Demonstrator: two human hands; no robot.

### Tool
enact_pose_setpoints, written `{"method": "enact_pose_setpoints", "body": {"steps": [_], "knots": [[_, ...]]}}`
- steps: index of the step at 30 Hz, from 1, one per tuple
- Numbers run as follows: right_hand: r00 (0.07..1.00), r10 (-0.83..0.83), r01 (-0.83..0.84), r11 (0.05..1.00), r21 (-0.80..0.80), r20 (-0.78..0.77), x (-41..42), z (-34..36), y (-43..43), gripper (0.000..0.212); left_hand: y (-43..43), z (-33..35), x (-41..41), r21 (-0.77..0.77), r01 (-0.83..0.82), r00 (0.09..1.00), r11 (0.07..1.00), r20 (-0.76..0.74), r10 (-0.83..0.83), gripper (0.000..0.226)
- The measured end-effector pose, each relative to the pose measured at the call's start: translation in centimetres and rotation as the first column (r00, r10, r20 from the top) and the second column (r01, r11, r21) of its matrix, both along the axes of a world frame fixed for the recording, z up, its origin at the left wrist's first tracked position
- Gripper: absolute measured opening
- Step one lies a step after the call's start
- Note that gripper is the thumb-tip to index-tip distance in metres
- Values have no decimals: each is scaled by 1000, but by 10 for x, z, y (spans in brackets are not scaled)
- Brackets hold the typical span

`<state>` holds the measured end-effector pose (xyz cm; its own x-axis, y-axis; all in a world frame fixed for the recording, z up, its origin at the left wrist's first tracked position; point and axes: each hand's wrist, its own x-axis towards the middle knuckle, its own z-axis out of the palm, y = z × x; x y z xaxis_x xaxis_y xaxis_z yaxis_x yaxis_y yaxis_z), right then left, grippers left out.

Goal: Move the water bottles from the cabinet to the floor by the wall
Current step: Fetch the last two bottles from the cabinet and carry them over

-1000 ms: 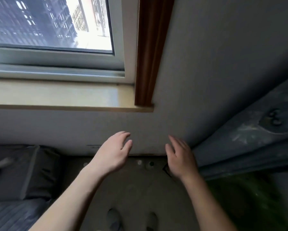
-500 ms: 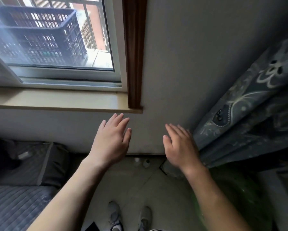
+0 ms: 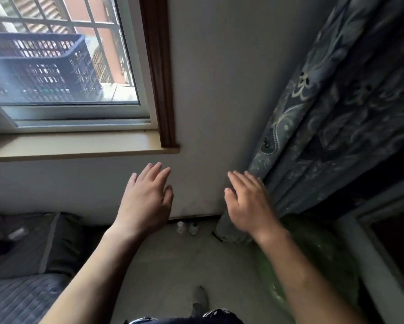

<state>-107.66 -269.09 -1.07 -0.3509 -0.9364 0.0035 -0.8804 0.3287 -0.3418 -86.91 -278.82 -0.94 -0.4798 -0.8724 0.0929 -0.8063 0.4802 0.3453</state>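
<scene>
Two small clear water bottles [image 3: 186,227] stand upright side by side on the pale floor, right against the white wall [image 3: 219,113]. My left hand [image 3: 146,202] hovers in the air above and to the left of them, fingers straight and empty. My right hand [image 3: 249,204] hovers to their right, also empty with relaxed fingers. Both palms face down. No cabinet can be made out for certain; a dark opening with a white frame [image 3: 388,242] lies at the right edge.
A bed with dark pillow [image 3: 32,244] and grey quilt fills the lower left. A window with sill [image 3: 79,146] sits upper left. A blue patterned curtain [image 3: 332,125] hangs on the right above a green inflated object [image 3: 313,265]. My shoe [image 3: 200,300] is on the floor.
The view has risen and tilted up, so the floor and the bottles look farther away. Both hands have lifted away from the floor and spread flatter, still holding nothing.
</scene>
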Motion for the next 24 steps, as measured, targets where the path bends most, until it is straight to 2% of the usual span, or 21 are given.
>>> {"method": "enact_pose_setpoints", "body": {"steps": [7,12,19,24], "knots": [[990,-127,127,992,14,63,32,6,65,65,44,-2,19,33,83,996,996,-35,-82,52],[982,-178,175,983,53,59,54,8,117,65,83,-2,39,74,85,994,994,-68,-80,53],[983,-154,154,988,5,103,62,19,174,51,152,7,52,86,64,995,994,-80,-57,53],[984,-125,132,990,-49,127,40,23,232,54,214,15,33,33,60,995,998,-75,-58,50]]}}
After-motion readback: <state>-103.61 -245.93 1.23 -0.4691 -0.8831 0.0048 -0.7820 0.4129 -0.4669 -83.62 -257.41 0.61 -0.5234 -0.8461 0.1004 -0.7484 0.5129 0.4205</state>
